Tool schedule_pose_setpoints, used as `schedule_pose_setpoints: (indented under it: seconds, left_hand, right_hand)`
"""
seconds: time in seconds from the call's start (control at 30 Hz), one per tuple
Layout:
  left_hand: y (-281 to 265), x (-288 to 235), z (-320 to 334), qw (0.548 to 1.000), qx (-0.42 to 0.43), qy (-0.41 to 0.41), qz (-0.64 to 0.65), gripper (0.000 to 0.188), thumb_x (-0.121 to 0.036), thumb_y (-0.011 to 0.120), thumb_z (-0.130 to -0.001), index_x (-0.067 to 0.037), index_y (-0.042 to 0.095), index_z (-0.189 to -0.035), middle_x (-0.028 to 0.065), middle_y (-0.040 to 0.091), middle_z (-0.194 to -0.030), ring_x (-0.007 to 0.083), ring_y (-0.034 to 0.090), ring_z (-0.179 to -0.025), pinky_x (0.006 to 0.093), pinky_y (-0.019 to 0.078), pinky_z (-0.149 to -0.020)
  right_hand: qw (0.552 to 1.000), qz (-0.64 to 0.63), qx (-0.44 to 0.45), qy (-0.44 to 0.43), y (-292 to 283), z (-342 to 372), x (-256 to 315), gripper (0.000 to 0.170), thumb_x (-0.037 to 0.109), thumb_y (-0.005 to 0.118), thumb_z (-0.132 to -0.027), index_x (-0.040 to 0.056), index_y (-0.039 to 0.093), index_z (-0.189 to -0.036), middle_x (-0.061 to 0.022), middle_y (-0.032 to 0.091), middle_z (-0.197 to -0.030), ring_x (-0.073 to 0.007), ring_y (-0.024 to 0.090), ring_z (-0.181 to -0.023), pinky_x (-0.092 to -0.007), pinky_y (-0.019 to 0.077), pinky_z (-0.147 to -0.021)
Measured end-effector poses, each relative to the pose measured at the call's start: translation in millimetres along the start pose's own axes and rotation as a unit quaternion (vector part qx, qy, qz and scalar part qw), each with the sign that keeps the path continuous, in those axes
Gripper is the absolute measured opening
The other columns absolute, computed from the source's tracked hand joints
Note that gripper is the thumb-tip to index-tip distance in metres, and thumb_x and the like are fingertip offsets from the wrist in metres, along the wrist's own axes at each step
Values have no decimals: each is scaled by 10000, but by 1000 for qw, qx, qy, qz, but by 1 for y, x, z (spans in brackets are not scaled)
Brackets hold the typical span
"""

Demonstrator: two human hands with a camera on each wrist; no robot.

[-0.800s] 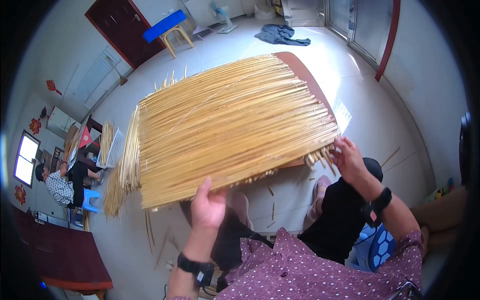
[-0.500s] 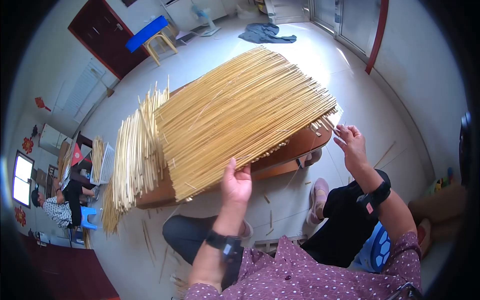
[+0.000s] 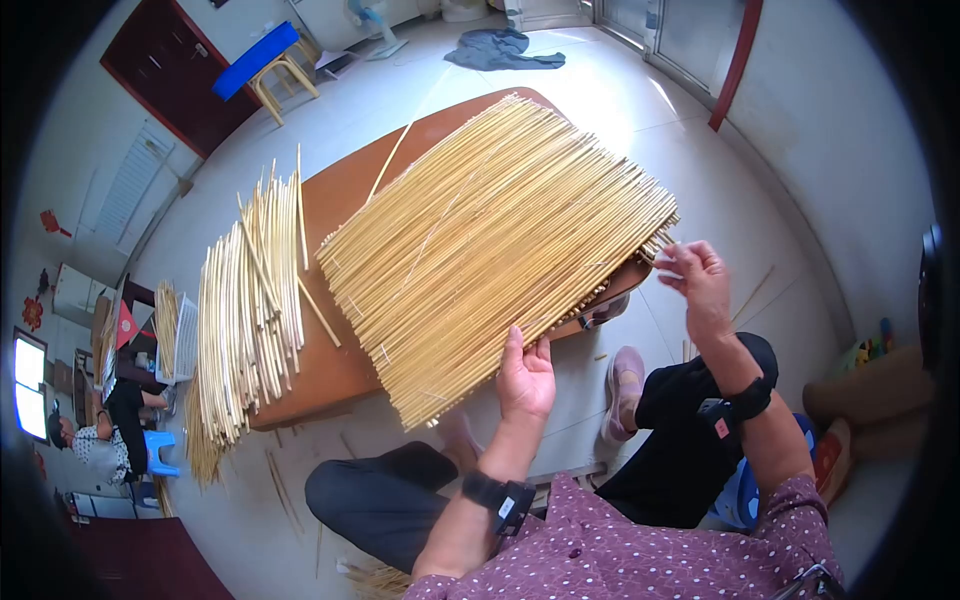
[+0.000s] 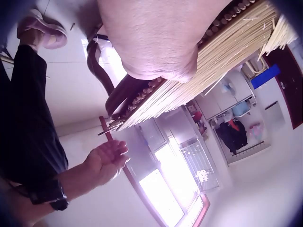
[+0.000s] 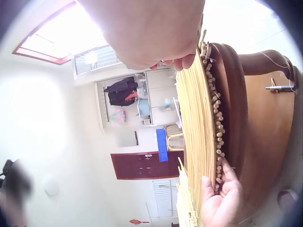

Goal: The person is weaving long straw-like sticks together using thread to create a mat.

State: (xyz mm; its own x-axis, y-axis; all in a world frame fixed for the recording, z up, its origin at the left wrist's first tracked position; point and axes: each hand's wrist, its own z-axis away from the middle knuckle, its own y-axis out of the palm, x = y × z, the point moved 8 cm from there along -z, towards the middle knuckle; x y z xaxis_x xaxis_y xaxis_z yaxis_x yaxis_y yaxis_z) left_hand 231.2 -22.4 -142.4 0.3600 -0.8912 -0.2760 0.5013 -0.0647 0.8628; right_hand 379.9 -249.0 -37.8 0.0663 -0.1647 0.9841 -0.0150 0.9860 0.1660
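A mat of yellow stalks (image 3: 500, 240), bound with pale thread, lies aslant over a brown table, its near edge jutting past the table's side. My left hand (image 3: 525, 385) grips that near edge, thumb on top and fingers underneath; the right wrist view shows the same left hand (image 5: 222, 201) around the stalk ends. Beside the mat's right corner, my right hand (image 3: 700, 290) is raised with loosely curled fingers. In the left wrist view this right hand (image 4: 106, 161) appears apart from the mat, nothing visible in its fingers.
Loose stalks (image 3: 250, 300) are heaped on the left part of the brown table (image 3: 335, 200). More stalks stand in a white basket (image 3: 185, 335) near a seated person (image 3: 115, 430). Dark cloth (image 3: 500, 48) lies on the floor beyond, with a blue-topped stool (image 3: 258, 62) at the back left.
The mat has turned and shifted right, baring the table and the loose stalks at left. My left hand moved right with its edge; my right hand came off the corner and rose slightly.
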Motion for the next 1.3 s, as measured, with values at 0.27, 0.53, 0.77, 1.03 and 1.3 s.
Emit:
schedule_pose_setpoints:
  seconds: [0.27,0.53,0.77,1.03,1.3]
  left_hand:
    - [-25,-18,113,745,194,-295,-566,337,-163,582,-934,34,563,-1206,150,645,-1114,228,644,-1004,326,520,-870]
    - [2,-242,51,470,-26,224,-853,218,-220,607,-909,-5,631,-877,72,654,-731,105,620,-598,259,488,-552]
    - [-63,-185,45,740,-23,-151,-655,342,-305,559,-947,28,629,-980,124,692,-827,185,686,-673,255,555,-578]
    - [-49,-96,87,780,3,-270,-565,361,-263,556,-956,90,622,-997,177,697,-876,245,705,-789,272,577,-638]
    - [-27,-30,101,697,87,-416,-577,358,-279,534,-970,62,624,-1032,167,695,-871,229,702,-766,292,584,-681]
  right_hand:
    - [948,100,243,179,58,35,-47,127,122,574,-909,11,595,-852,-85,654,-783,-154,652,-659,-279,547,-603]
    - [894,138,345,250,86,63,-79,167,172,618,-912,14,587,-867,-73,635,-826,-165,660,-779,-286,554,-687]
    - [924,121,288,221,86,53,-74,138,128,598,-921,31,551,-834,-69,618,-850,-155,656,-822,-284,556,-754]
    - [977,33,131,166,56,22,-67,108,82,593,-904,9,565,-830,-64,628,-820,-132,636,-771,-258,544,-714]
    - [988,137,49,52,42,11,-31,115,89,594,-903,-19,599,-863,-28,622,-813,-74,557,-723,-246,469,-632]
